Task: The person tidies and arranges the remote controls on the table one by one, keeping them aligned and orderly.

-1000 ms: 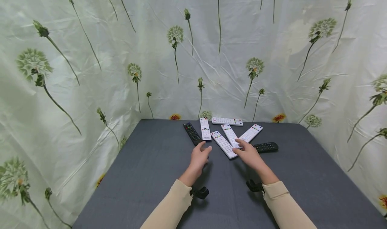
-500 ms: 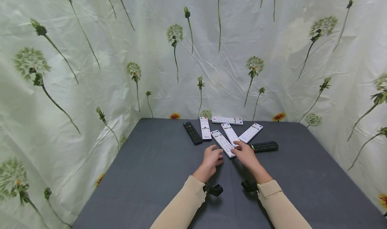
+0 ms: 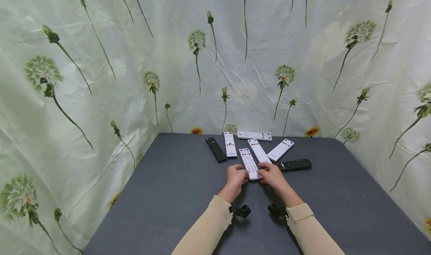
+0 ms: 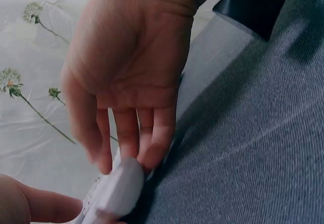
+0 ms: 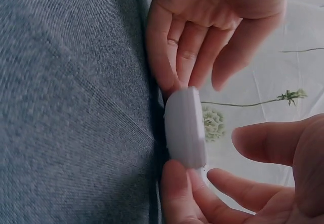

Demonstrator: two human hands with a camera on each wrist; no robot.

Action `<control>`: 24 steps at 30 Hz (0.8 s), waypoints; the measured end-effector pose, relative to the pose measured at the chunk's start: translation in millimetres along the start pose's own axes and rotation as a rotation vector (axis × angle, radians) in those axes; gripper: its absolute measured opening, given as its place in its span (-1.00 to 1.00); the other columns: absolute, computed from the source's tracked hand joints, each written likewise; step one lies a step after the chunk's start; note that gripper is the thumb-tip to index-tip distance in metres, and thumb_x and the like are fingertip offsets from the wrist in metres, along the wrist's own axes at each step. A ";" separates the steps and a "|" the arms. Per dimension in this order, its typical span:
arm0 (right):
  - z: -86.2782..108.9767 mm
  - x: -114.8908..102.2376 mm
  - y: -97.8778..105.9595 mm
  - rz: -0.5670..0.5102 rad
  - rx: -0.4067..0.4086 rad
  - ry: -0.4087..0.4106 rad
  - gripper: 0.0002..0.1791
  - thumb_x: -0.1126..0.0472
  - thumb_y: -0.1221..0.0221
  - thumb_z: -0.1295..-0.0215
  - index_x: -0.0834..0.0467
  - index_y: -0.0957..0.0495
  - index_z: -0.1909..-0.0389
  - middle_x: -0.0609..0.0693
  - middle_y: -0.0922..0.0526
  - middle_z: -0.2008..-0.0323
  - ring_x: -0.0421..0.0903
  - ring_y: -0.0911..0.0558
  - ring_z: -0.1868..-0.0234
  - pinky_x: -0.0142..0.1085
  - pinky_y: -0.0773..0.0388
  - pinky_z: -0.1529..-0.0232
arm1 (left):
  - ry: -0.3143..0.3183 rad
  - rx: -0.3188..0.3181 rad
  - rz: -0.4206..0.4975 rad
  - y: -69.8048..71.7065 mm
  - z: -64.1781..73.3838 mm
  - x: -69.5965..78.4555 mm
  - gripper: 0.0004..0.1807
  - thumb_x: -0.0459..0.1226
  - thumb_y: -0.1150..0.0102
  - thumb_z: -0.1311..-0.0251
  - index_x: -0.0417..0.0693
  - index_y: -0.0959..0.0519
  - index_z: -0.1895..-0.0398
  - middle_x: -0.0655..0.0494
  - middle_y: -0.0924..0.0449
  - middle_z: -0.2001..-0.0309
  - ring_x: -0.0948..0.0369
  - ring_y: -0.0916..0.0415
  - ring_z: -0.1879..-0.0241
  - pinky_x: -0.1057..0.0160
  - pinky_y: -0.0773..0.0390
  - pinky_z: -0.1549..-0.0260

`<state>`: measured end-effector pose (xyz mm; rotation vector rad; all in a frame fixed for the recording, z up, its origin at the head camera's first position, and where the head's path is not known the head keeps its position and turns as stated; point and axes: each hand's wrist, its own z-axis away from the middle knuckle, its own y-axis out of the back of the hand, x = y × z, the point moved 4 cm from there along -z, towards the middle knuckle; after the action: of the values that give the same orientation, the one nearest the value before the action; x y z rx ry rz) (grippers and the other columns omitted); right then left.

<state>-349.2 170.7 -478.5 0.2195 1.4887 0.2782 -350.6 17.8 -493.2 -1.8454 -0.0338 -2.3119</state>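
Note:
A white remote control (image 3: 249, 161) lies on the dark grey table, between my two hands. At its left near edge, my left hand (image 3: 235, 178) touches it with its fingertips. My right hand (image 3: 274, 179) has its fingers against the opposite edge. In the right wrist view both thumbs stand apart from the remote's end, over its button side. The left wrist view shows the left fingers reaching fairly straight down to the white end. Just right of it lies a second white remote (image 3: 258, 150), its near end by the right hand. A black remote (image 3: 294, 164) is beyond that hand.
Toward the back are another black remote (image 3: 216, 149), a white remote (image 3: 230, 144) beside it, a white one lying crosswise (image 3: 254, 136) and a slanted white one (image 3: 281, 150). A flowered curtain (image 3: 215, 60) rises behind the table (image 3: 161, 210).
My left hand has come rightward to the white remote's edge, and the right hand has drawn slightly back. That remote has turned straighter, its near end shifted left and toward me.

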 end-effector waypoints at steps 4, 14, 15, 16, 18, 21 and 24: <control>1.1 0.9 0.7 -0.054 -0.010 -0.002 -0.46 0.43 -0.13 -0.28 0.51 -0.38 -0.29 0.19 -0.65 0.25 -0.11 -0.62 0.38 -0.25 -0.68 0.33 | -0.035 -0.004 -0.001 -0.2 -3.0 -1.8 -0.50 -0.63 -0.20 0.02 -0.50 -0.56 -0.10 -0.07 -0.64 0.35 0.24 -0.61 0.46 0.25 -0.70 0.42; 2.8 1.7 1.5 -0.169 -0.030 -0.043 -0.51 0.46 -0.17 -0.29 0.53 -0.43 -0.24 0.26 -0.63 0.07 -0.12 -0.65 0.28 -0.32 -0.68 0.29 | 0.003 -0.088 0.013 1.5 -8.4 -2.3 -0.64 -0.62 -0.28 -0.05 -0.48 -0.62 0.01 -0.10 -0.69 0.32 0.20 -0.65 0.40 0.23 -0.70 0.34; 3.4 0.5 1.8 -0.176 -0.032 -0.041 -0.51 0.46 -0.18 -0.30 0.53 -0.43 -0.24 0.26 -0.64 0.06 -0.11 -0.66 0.26 -0.31 -0.69 0.28 | 0.001 -0.089 0.014 1.8 -7.9 -1.3 -0.64 -0.62 -0.28 -0.05 -0.48 -0.62 0.01 -0.10 -0.69 0.34 0.21 -0.65 0.40 0.25 -0.70 0.35; 3.8 -1.1 2.0 -0.183 -0.034 -0.038 -0.51 0.46 -0.18 -0.30 0.53 -0.42 -0.24 0.27 -0.63 0.05 -0.09 -0.66 0.24 -0.30 -0.69 0.27 | -0.009 -0.093 0.013 1.9 -7.3 0.4 -0.64 -0.61 -0.28 -0.06 -0.48 -0.62 0.01 -0.09 -0.70 0.35 0.21 -0.64 0.41 0.26 -0.69 0.37; 4.5 -4.8 2.7 -0.190 -0.033 -0.032 -0.51 0.45 -0.18 -0.31 0.52 -0.43 -0.25 0.28 -0.62 0.03 -0.08 -0.67 0.22 -0.27 -0.70 0.23 | -0.028 -0.097 0.014 2.9 -5.5 5.1 -0.63 -0.61 -0.27 -0.06 -0.48 -0.62 0.00 -0.08 -0.70 0.36 0.23 -0.63 0.43 0.27 -0.67 0.40; 6.0 -10.8 4.3 -0.177 -0.042 -0.025 -0.48 0.41 -0.21 -0.33 0.48 -0.42 -0.28 0.28 -0.60 -0.01 -0.09 -0.66 0.19 -0.24 -0.70 0.16 | -0.054 -0.105 0.029 4.5 -2.1 12.3 -0.63 -0.60 -0.26 -0.05 -0.48 -0.62 0.01 -0.08 -0.70 0.38 0.23 -0.62 0.44 0.26 -0.67 0.39; 6.7 -15.7 4.0 -0.183 -0.060 -0.023 -0.45 0.39 -0.24 -0.32 0.45 -0.41 -0.31 0.27 -0.61 0.01 -0.12 -0.66 0.20 -0.23 -0.69 0.12 | -0.070 -0.116 0.044 7.7 0.4 17.4 -0.62 -0.59 -0.27 -0.05 -0.50 -0.61 0.00 -0.09 -0.71 0.35 0.22 -0.62 0.43 0.23 -0.68 0.36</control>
<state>-343.7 169.8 -461.9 0.0374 1.4646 0.1717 -352.7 8.1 -477.0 -1.9602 0.1336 -2.2639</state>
